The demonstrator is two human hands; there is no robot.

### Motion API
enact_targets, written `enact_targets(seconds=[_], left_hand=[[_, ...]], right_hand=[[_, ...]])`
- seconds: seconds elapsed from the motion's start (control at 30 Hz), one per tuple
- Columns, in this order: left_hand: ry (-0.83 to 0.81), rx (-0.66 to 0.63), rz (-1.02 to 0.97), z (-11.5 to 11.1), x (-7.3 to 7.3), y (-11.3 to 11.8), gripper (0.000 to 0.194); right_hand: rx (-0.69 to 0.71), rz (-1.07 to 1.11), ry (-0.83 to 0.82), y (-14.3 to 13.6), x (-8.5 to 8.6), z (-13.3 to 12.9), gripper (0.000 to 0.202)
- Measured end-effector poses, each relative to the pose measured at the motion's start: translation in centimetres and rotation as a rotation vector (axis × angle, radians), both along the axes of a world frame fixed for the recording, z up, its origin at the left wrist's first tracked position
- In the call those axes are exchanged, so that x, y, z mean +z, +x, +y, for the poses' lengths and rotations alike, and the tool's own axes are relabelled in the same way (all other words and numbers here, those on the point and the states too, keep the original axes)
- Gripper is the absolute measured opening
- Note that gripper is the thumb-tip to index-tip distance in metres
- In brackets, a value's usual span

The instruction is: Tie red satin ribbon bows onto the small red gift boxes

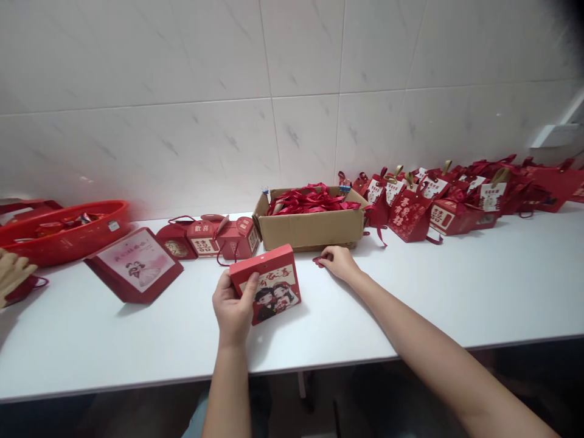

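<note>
My left hand (pixel 235 307) grips a red gift box (pixel 276 295) printed with a cartoon couple, its thumb across the front and its fingers behind. The box is tilted above the white table (pixel 319 328). To the right, my right hand (pixel 338 263) is low at the table just in front of the cardboard box (pixel 310 231), its fingertips pinched on a small dark red piece (pixel 318 261). Red ribbons (pixel 314 199) fill the cardboard box.
Several small red boxes (pixel 205 238) stand left of the cardboard box. Farther left are a large red box (pixel 141 267) with a pink label and a red basin (pixel 68 243) of sweets. Many red gift boxes (pixel 406 213) line the wall at right. A gloved hand shows at the left edge.
</note>
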State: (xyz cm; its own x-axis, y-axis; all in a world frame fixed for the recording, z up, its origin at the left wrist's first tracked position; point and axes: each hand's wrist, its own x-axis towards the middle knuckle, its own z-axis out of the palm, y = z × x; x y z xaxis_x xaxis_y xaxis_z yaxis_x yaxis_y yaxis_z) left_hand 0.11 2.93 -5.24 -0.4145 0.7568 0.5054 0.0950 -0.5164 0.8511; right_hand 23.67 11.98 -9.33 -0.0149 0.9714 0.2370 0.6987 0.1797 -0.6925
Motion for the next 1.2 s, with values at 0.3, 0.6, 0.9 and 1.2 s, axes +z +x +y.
enact_targets(seconds=[0.3,0.6,0.9,1.2], left_hand=[[0.0,0.355,0.263,1.3,0.1,1.8,0.048],[0.002,0.423,0.387,0.2,-0.3,2.4,0.092],[-0.063,-0.083,0.187,-4.0,-0.7,5.4,0.011],[-0.192,-0.283,-0.181,-2.7,-1.5,7.6,0.02]], right_hand=[[0.183,0.151,0.044,-0.7,0.3,-1.4,0.007],[0.137,0.723,0.034,-0.8,1.2,-1.6,0.019],[0.406,1.06,-0.032,-1.9,3.8,-4.9,0.026],[0.48,0.856,0.02,-2.8,2.9,-5.7,0.016]])
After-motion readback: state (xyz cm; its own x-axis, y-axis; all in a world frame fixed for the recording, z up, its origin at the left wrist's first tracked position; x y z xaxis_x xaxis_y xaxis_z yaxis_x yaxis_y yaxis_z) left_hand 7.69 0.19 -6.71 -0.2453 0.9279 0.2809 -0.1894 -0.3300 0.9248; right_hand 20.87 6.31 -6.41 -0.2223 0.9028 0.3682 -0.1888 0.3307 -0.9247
